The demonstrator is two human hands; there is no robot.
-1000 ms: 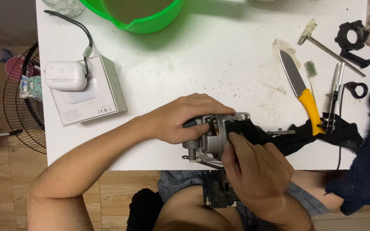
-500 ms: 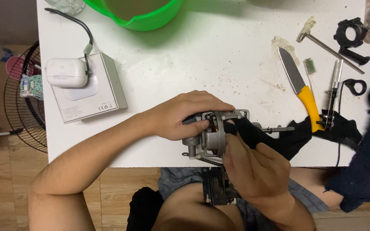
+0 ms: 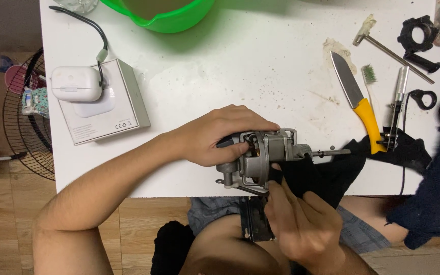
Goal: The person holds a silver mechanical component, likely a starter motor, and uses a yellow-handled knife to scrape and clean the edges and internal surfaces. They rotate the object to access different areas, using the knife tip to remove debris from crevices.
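A grey metal fan motor [image 3: 263,155] with a thin shaft pointing right lies at the near edge of the white table [image 3: 240,76]. My left hand [image 3: 220,135] is closed over its rear end and holds it. My right hand [image 3: 301,224] comes up from below with a black cloth [image 3: 322,175] pinched in its fingers, pressed against the motor's underside and front. The cloth spreads to the right under the shaft.
A yellow-handled knife [image 3: 358,99], a green toothbrush [image 3: 369,76], a small hammer [image 3: 383,46], a screwdriver [image 3: 397,104] and black plastic parts [image 3: 417,33] lie at the right. A green basin [image 3: 164,12] sits at the back. A white earbud case [image 3: 76,84] rests on a box [image 3: 113,109]. A fan grille [image 3: 24,117] stands left.
My right hand has slid lower and to the right, off the top of the motor, so more of the motor body shows. My left hand keeps its hold.
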